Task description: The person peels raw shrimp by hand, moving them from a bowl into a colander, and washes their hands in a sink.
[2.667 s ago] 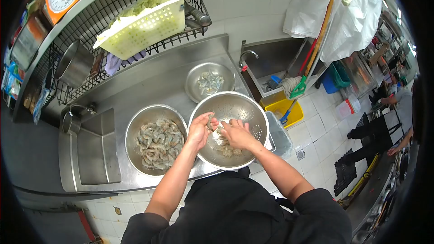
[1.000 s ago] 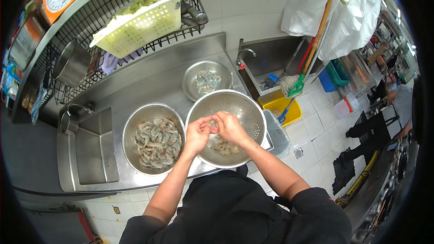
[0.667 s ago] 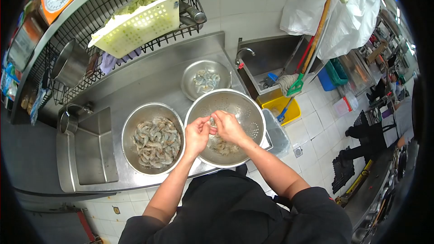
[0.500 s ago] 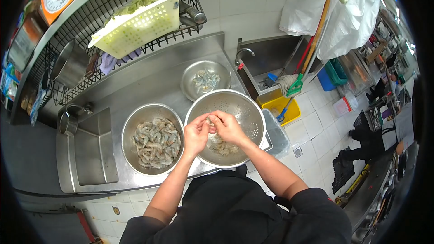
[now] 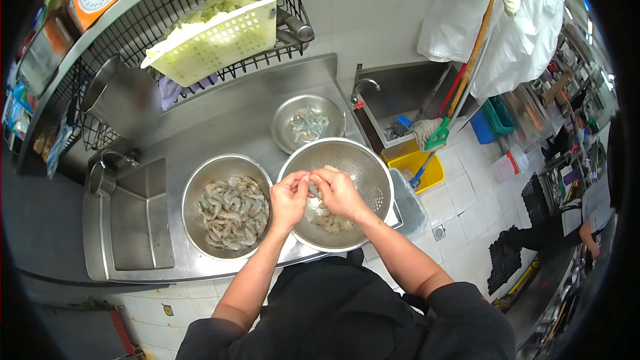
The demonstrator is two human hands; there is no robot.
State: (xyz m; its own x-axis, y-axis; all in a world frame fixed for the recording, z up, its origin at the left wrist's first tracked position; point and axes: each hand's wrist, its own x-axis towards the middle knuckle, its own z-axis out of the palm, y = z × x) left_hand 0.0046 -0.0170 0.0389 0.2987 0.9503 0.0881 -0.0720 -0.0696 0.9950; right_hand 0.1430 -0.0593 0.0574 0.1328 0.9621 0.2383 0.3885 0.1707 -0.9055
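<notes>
Over a steel colander [image 5: 373, 190], my left hand [image 5: 289, 201] and my right hand [image 5: 337, 192] meet with pinched fingers on a small grey shrimp [image 5: 314, 190]. Most of the shrimp is hidden by my fingers. Pale shrimp shells [image 5: 331, 222] lie in the bottom of the colander below. To the left stands a steel bowl [image 5: 193, 227] heaped with whole grey shrimp [image 5: 233, 212]. Behind the colander, a smaller steel bowl [image 5: 283, 130] holds peeled, bluish shrimp [image 5: 309, 124].
A steel sink basin [image 5: 139, 227] is at the left. Above the counter hangs a wire rack with a yellow basket [image 5: 220, 43] of leafy greens and a steel pot [image 5: 123, 97]. Mop handles [image 5: 472, 53] and a yellow bucket [image 5: 430, 168] are to the right. A person [image 5: 567, 217] stands farther right.
My hands stay together over the colander, with fingers slightly shifted; more of the shrimp shows between them. The whole view has moved slightly. The person at the right has moved an arm.
</notes>
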